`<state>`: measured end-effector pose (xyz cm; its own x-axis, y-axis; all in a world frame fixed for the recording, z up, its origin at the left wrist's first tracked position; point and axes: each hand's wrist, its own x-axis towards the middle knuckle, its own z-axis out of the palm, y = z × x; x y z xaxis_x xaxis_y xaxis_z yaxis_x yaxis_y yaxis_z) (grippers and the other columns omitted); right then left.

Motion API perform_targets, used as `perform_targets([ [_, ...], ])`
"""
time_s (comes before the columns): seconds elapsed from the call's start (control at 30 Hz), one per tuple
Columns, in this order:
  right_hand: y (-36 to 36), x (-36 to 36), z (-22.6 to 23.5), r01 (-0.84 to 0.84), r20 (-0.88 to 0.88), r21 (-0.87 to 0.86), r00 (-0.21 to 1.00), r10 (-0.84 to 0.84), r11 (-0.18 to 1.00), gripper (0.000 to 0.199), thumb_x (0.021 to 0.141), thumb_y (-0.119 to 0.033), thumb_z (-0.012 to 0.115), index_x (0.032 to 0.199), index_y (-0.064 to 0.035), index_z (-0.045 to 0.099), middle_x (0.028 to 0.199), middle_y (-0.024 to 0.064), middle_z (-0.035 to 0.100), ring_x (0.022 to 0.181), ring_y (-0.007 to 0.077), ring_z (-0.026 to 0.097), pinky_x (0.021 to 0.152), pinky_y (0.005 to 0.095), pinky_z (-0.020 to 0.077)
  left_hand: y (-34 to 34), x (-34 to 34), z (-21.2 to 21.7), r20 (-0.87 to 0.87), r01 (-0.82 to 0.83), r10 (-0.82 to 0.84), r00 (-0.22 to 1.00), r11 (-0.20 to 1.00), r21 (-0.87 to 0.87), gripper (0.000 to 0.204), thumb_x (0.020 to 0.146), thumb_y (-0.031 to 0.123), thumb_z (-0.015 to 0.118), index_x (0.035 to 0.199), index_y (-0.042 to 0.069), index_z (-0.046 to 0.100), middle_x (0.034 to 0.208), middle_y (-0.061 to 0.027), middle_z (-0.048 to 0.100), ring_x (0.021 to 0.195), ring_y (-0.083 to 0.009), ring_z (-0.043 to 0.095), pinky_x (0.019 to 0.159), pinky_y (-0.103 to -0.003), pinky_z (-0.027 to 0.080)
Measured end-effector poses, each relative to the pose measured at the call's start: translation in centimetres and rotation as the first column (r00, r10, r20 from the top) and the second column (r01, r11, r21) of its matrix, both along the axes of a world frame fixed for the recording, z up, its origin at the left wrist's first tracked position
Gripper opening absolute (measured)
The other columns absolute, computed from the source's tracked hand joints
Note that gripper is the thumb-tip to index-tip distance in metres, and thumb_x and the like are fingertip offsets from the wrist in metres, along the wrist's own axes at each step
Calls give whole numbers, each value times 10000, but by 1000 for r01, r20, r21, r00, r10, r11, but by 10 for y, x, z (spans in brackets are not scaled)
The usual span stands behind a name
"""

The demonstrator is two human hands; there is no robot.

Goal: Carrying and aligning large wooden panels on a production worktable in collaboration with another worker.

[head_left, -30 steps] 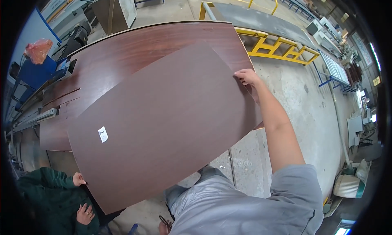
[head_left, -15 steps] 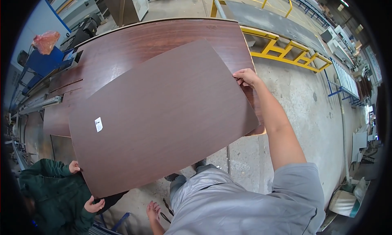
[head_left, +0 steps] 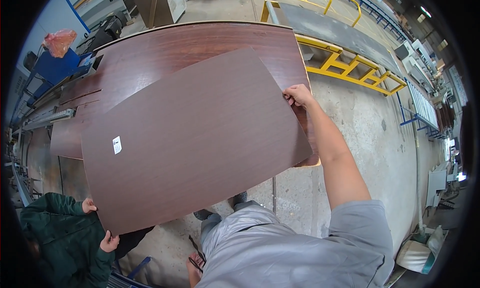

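A large brown wood-grain panel (head_left: pixel 200 133) with a small white label (head_left: pixel 117 145) lies slanted over a reddish-brown board surface (head_left: pixel 210 40). My right hand (head_left: pixel 298 95) is closed on the panel's right edge, thumb on top. My left hand (head_left: pixel 196 263) hangs low beside my body, away from the panel; its fingers look loosely apart, and a thin black strap (head_left: pixel 195 245) partly covers it. At the panel's near-left corner, a co-worker in a dark green jacket (head_left: pixel 62 243) has one hand (head_left: pixel 89 205) at the left edge and the other hand (head_left: pixel 109 241) at the corner.
A grey-topped platform with a yellow frame (head_left: pixel 350 68) stands to the right of the board surface. Farther right is a roller stand (head_left: pixel 422 100). A metal rail (head_left: pixel 50 119) and a blue machine part (head_left: pixel 55 70) lie at the left. Concrete floor (head_left: pixel 362 123) extends on the right.
The panel and my right hand have shifted slightly left in view. The co-worker's nearer hand has closed onto the panel's corner. My left hand has moved slightly right, behind the black strap.
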<state>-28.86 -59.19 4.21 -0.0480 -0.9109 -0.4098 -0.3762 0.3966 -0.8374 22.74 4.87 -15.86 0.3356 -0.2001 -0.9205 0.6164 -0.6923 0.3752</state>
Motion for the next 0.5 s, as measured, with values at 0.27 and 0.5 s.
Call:
perform_targets([
  [0.27, -2, -2, -5, 24, -64, -17, 998, -25, 1000, 148, 791, -163, 664, 762, -18, 660, 654, 36, 609, 484, 106, 559, 368, 229, 346, -4, -2, 16, 164, 65, -42, 986, 989, -136, 242, 957, 237, 503, 1046, 31, 591, 851, -61, 645, 737, -168, 595, 690, -283, 470],
  [0.5, 3, -1, -5, -1, -73, -22, 997, -1, 1000, 184, 815, -182, 654, 739, -14, 652, 674, 58, 621, 470, 106, 554, 346, 226, 305, 18, 2, -16, 114, 15, 0, 993, 991, -134, 210, 958, 224, 513, 1043, 45, 584, 898, -84, 665, 789, -186, 625, 704, -312, 489],
])
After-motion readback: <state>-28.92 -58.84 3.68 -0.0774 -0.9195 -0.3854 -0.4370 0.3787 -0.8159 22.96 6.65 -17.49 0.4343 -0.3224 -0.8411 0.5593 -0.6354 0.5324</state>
